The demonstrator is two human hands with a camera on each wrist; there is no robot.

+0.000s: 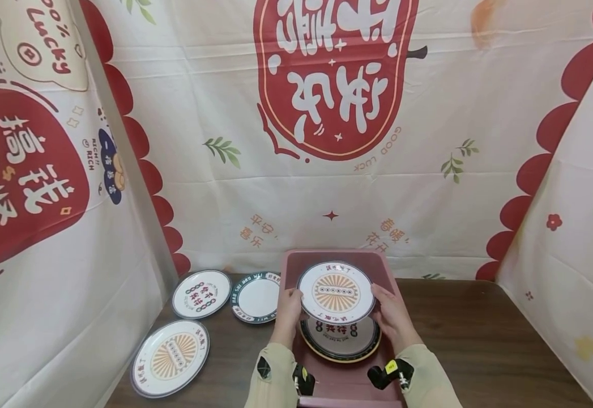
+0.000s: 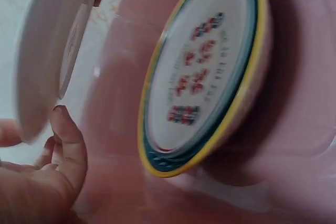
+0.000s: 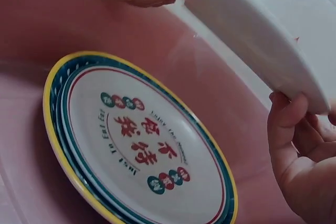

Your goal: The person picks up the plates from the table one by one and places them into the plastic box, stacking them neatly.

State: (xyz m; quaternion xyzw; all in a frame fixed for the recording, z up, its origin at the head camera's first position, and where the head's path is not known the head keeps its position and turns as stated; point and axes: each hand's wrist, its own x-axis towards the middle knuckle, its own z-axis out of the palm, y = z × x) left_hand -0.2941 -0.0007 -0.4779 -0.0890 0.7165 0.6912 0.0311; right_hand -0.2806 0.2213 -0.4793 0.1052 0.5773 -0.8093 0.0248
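A white plate with an orange sunburst print is held by its left and right rims, raised over a pink bin. My left hand pinches one side, thumb on top and fingers beneath; my right hand pinches the opposite side. In the right wrist view the plate's pale underside shows, tilted. Below it, stacked plates lie in the bin. The top one is white with red characters, and a yellow-rimmed, teal-banded plate is under it.
The pink bin stands on a dark wooden table. To its left lie a sunburst plate, a plate with red characters and a green-rimmed plate. Printed cloth hangs at the back and both sides.
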